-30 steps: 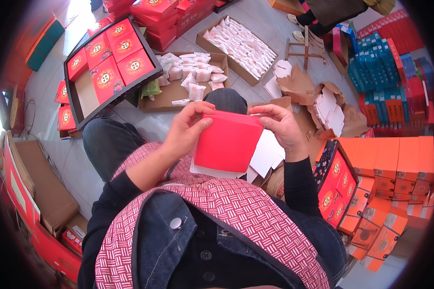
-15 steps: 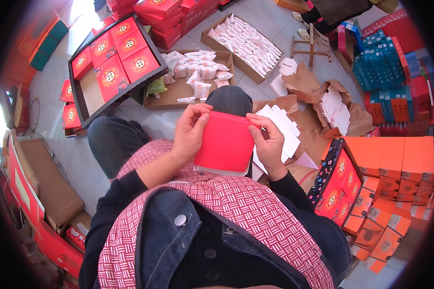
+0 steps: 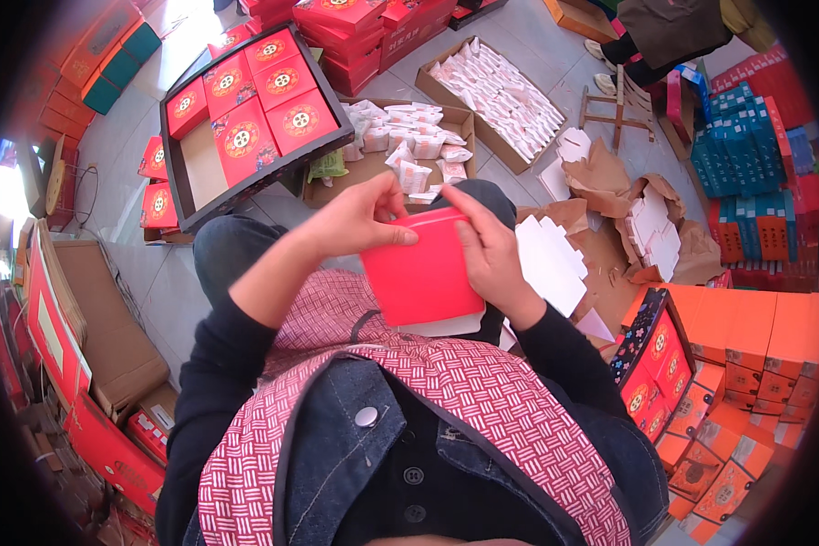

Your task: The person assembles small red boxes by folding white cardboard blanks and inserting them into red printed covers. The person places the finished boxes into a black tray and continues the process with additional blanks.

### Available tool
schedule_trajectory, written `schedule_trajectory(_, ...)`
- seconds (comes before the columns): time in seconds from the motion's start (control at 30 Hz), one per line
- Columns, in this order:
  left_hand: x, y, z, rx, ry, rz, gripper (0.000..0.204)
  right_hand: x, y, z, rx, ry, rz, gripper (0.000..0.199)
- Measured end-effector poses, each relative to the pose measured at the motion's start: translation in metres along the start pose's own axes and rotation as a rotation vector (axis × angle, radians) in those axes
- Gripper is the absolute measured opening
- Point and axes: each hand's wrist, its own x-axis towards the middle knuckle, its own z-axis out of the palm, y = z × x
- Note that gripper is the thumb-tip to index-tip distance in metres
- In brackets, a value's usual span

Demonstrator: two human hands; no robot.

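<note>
A plain red square box [image 3: 423, 278], small and made of card, is held up above my lap, slightly tilted. White shows along its lower edge. My left hand [image 3: 364, 218] pinches it at the upper left corner, thumb in front, the other fingers curled and partly hidden. Around the upper right side closes my right hand [image 3: 493, 250], its thumb on the red face and its index finger along the top edge. What is inside the box cannot be seen.
Ahead lie a black-rimmed tray [image 3: 187, 196] of red boxes and a carton [image 3: 337, 191] of small wrapped packets. Another carton [image 3: 425, 84] of packets stands beyond. White card pieces [image 3: 551, 264] lie at right, near stacked orange boxes [image 3: 746, 328]. A wooden stool [image 3: 621, 109] stands far right.
The red box has tilted and its top edge now slants. My right hand has shifted over its upper right corner, and my left hand has turned with the wrist further out.
</note>
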Motion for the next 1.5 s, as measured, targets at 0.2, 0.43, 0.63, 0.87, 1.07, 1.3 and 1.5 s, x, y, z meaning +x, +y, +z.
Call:
schedule_trajectory(0.2, 0.002, 0.014, -0.096, 0.211, 0.183, 0.076, 0.062, 0.146, 0.073, -0.014, 0.227, -0.13, 0.143, 0.028)
schedule_trajectory(0.43, 0.004, -0.017, -0.203, -0.496, 1.086, 0.209, 0.057, 0.221, 0.267, 0.096, -0.43, -0.752, 0.201, 0.031)
schedule_trajectory(0.63, 0.0, -0.04, -0.23, -0.6, 1.22, 0.355, 0.051, 0.191, 0.359, 0.283, -0.03, 0.164, 0.661, 0.029)
schedule_trajectory(0.87, -0.001, -0.025, -0.222, -0.631, 1.262, 0.333, 0.044, 0.25, 0.343, 0.299, 0.512, 0.28, 1.143, 0.043)
schedule_trajectory(1.07, 0.018, -0.021, -0.221, -0.656, 1.189, 0.353, 0.046, 0.246, 0.397, 0.247, 0.721, 0.315, 1.069, 0.028)
schedule_trajectory(1.3, 0.012, -0.009, -0.197, -0.764, 1.149, 0.255, 0.046, 0.312, 0.159, 0.047, -0.168, 0.344, -0.205, 0.012)
schedule_trajectory(1.5, 0.015, 0.007, -0.164, -0.885, 0.858, 0.483, 0.049, 0.309, -0.063, -0.052, -0.462, -0.086, -0.742, 0.012)
